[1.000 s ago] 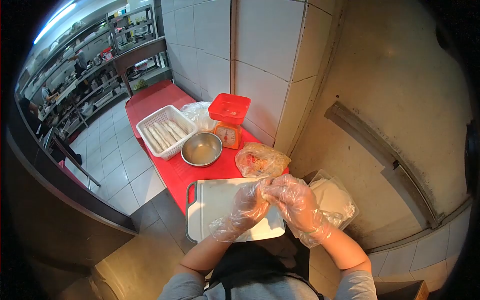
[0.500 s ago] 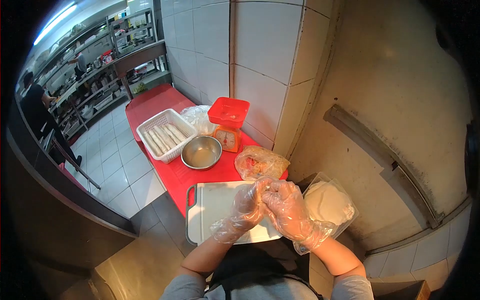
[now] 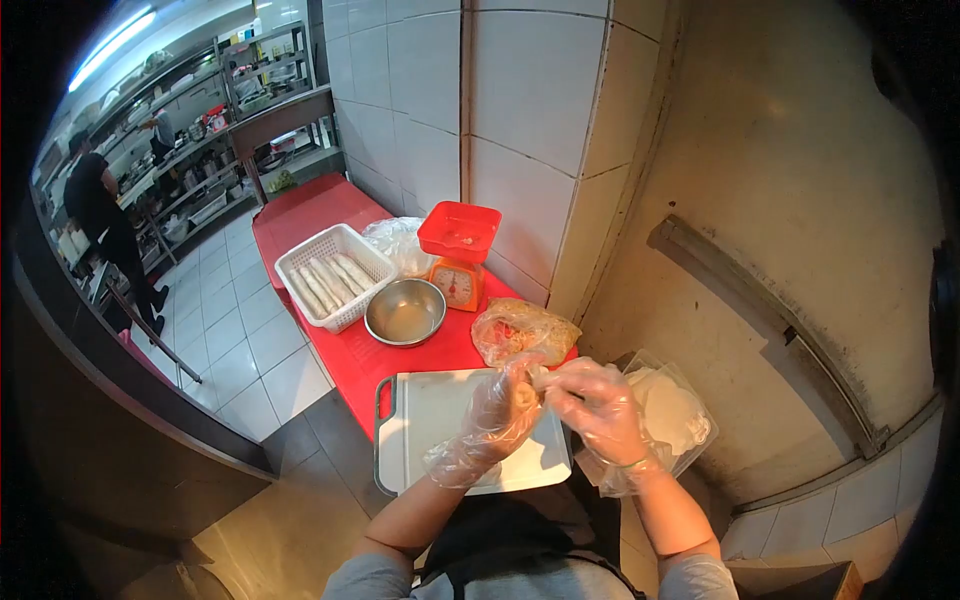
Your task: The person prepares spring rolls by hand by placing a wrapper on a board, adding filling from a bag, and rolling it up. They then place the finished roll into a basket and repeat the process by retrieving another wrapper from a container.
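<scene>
In plastic gloves, both my hands are raised together over a white cutting board (image 3: 432,425) with a green-grey edge. My left hand (image 3: 495,410) is closed around a pale uncooked spring roll (image 3: 524,397), most of it hidden by the fingers. Close beside it, my right hand (image 3: 600,400) pinches at the roll's upper end with its fingertips; the exact contact is partly covered. Just past the board lies a clear bag of shredded filling (image 3: 515,330). Pale round wrappers (image 3: 668,410) are stacked in a clear plastic tray to the right.
On the red table (image 3: 385,365) stand a white basket (image 3: 372,312) of several pale rolls, a steel bowl (image 3: 405,312), an orange scale (image 3: 456,284) with a red pan, and a plastic bag (image 3: 400,243). Walls close in at right. A person (image 3: 105,215) stands far left.
My right hand has drawn slightly right and its fingers have loosened from a tight clasp into a pinch. The roll's end now shows in my left hand. The distant person has shifted.
</scene>
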`<state>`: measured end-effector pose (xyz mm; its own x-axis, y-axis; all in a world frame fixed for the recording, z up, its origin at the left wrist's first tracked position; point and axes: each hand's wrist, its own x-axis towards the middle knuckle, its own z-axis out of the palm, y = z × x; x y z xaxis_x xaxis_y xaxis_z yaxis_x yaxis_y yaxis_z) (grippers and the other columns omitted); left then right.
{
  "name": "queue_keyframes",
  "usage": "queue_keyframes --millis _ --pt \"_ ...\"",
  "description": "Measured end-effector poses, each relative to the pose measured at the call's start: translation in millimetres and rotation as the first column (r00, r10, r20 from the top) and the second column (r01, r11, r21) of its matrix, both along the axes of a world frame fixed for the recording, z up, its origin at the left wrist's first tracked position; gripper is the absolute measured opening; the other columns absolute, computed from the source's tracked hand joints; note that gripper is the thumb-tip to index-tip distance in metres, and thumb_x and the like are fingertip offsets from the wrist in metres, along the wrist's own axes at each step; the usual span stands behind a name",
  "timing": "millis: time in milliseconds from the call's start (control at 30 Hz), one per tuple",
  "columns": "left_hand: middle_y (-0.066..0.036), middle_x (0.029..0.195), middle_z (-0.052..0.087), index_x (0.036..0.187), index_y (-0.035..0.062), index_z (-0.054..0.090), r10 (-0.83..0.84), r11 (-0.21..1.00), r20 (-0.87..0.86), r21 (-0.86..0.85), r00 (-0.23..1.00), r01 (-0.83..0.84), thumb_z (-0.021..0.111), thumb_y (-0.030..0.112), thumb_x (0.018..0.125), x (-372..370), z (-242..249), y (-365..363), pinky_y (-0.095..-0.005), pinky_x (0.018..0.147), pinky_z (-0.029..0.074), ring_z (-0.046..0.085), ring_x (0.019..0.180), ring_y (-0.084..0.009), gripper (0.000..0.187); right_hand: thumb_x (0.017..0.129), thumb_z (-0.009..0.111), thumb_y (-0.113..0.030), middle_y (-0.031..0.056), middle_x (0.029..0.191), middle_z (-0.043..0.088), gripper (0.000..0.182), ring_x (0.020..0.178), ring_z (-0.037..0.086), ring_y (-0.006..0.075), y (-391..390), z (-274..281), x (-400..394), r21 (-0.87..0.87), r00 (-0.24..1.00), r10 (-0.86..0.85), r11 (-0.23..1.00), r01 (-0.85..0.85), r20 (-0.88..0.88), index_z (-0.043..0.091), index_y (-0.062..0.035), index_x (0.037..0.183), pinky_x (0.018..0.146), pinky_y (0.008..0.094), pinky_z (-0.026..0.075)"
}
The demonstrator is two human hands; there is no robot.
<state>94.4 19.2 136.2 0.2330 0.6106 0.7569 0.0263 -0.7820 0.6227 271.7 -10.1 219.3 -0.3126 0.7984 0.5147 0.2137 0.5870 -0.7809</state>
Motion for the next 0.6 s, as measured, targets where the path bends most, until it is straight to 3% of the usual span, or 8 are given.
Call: queue_keyframes --millis 100,133,167,267,367,467,600 --pt "-0.018 0.108 0.064 0.145 0.0047 0.037 0.086 0.995 -0.043 0.056 0.995 -0.084 0.070 0.001 0.082 0.8 14.5 -2.1 -0.0394 0.073 0.052 0.066 0.092 -0.0313 0.071 0.079 0.075 -0.010 0.0093 0.094 0.068 0.028 0.094 0.065 0.0280 -17.4 5.3 -4.7 0.182 0.971 -0.166 0.974 0.135 0.170 0.073 -0.0103 0.107 0.087 0.0397 0.047" --pt "-0.018 0.108 0.064 0.145 0.0042 0.037 0.083 0.996 -0.092 0.025 0.992 -0.081 0.069 0.002 0.083 -0.8 16.3 -4.4 -0.0391 0.073 0.052 0.066 0.092 -0.0316 0.070 0.078 0.075 -0.010 0.0084 0.093 0.068 0.027 0.089 0.064 0.0284 -23.5 14.5 -12.8 0.386 0.928 -0.257 0.912 0.140 0.271 0.073 -0.0103 0.105 0.083 0.0397 0.047" --pt "-0.018 0.107 0.065 0.144 0.0038 0.037 0.076 0.997 -0.141 -0.007 0.987 -0.078 0.069 0.003 0.083 -1.0 16.1 -6.5 -0.0387 0.073 0.052 0.066 0.091 -0.0318 0.069 0.076 0.077 -0.007 0.0087 0.093 0.067 0.029 0.088 0.064 0.0285 -24.3 10.0 -16.0 0.418 0.920 -0.278 0.897 0.146 0.275 0.073 -0.0105 0.104 0.082 0.0398 0.048" --pt "-0.017 0.106 0.066 0.141 0.0023 0.041 0.062 0.998 -0.063 -0.013 0.996 -0.063 0.070 0.008 0.084 4.3 11.0 -5.0 -0.0387 0.075 0.052 0.067 0.091 -0.0326 0.064 0.070 0.081 -0.003 0.0085 0.091 0.066 0.031 0.086 0.062 0.0288 -22.2 -2.4 -20.8 0.535 0.896 -0.353 0.828 0.166 0.268 0.073 -0.0116 0.099 0.078 0.0399 0.048" --pt "-0.016 0.104 0.067 0.138 0.0016 0.045 0.018 0.999 0.095 0.040 0.995 -0.022 0.071 0.010 0.084 12.6 4.9 -1.2 -0.0399 0.075 0.052 0.067 0.088 -0.0331 0.061 0.069 0.080 -0.002 0.0091 0.090 0.065 0.029 0.086 0.062 0.0299 -22.0 -11.7 -26.0 0.540 0.909 -0.349 0.822 0.180 0.227 0.071 -0.0088 0.095 0.077 0.0407 0.047" --pt "-0.016 0.100 0.067 0.135 0.0013 0.049 0.074 0.997 0.003 0.034 0.997 -0.074 0.072 0.010 0.083 7.7 13.6 -6.6 -0.0400 0.074 0.052 0.067 0.085 -0.0345 0.057 0.066 0.077 0.000 0.0097 0.087 0.062 0.026 0.083 0.061 0.0311 -22.8 -2.9 -30.8 0.598 0.881 -0.396 0.782 0.175 0.260 0.068 -0.0063 0.090 0.073 0.0420 0.046" --pt "-0.017 0.107 0.068 0.134 0.0010 0.050 0.127 0.988 -0.059 0.097 0.990 -0.121 0.072 0.009 0.083 4.3 20.1 -5.8 -0.0390 0.078 0.053 0.068 0.091 -0.0351 0.057 0.065 0.073 0.000 0.0112 0.087 0.059 0.022 0.082 0.058 0.0333 -21.2 -1.2 -29.9 0.537 0.868 -0.349 0.835 0.117 0.352 0.064 -0.0056 0.084 0.074 0.0441 0.044"
